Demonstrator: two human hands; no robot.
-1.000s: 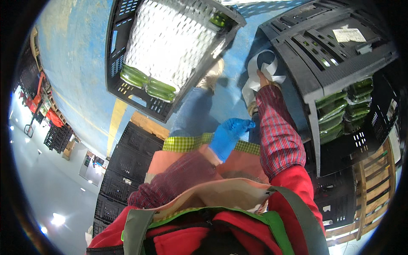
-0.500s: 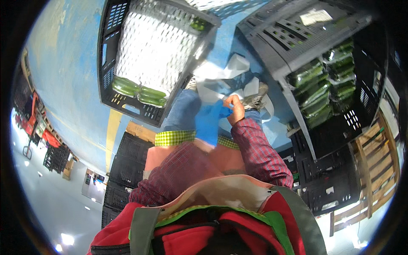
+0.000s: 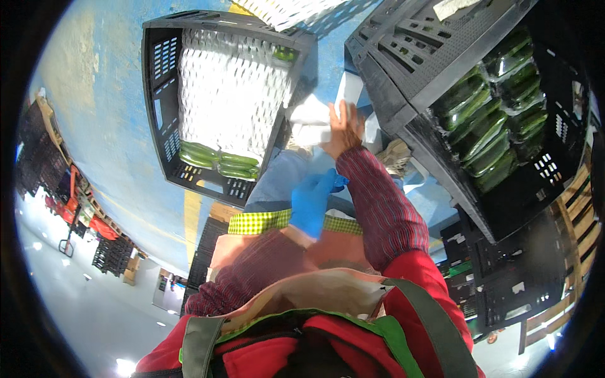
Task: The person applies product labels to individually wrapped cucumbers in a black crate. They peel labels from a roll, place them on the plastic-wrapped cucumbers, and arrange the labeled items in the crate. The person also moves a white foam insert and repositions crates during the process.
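Observation:
My left hand (image 3: 310, 200), in a blue glove, is held in front of the apron. Its fingers are closed, and a crumpled blue bit (image 3: 341, 181) sticks out at their tips. Whether that is loose or part of the glove I cannot tell. Farther out, my bare right hand (image 3: 345, 130) reaches forward with its fingers spread. It is over or beside white sheets or strips (image 3: 312, 120) lying between the two crates; contact is unclear. Wrapped green cucumbers or courgettes (image 3: 238, 166) show at the near end of the left crate, under a white perforated sheet (image 3: 227, 94).
The left black crate (image 3: 157, 113) lies on the blue floor (image 3: 113, 94). At right, another black crate (image 3: 435, 75) stands beside packed green vegetables (image 3: 485, 132) in an open crate. Stacked dark crates (image 3: 520, 271) and a wooden pallet (image 3: 576, 233) are at the right.
My right hand has let go of the blue glove area at my left hand and moved forward, fingers spreading. My left hand stays near the apron. The view has shifted slightly.

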